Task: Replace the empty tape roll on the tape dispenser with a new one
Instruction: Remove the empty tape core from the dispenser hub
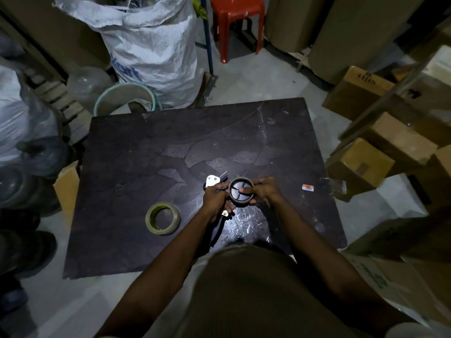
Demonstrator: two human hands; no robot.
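Observation:
Above the dark table (146, 147) I hold a tape dispenser (214, 181) with a white metal plate and a black handle. My left hand (216, 200) grips its frame. An empty brown cardboard roll (241, 192) sits on the dispenser's black spoked hub. My right hand (264, 192) holds that roll from the right, with the thumb pressed on the hub's face. A full roll of clear-tan tape (163, 218) lies flat on the table, left of my hands and untouched.
A small orange-and-white label (308, 187) lies on the table's right side. Cardboard boxes (361, 164) crowd the right edge. A white woven sack (151, 45), a teal bucket (127, 98) and a red stool (236, 23) stand beyond the far edge.

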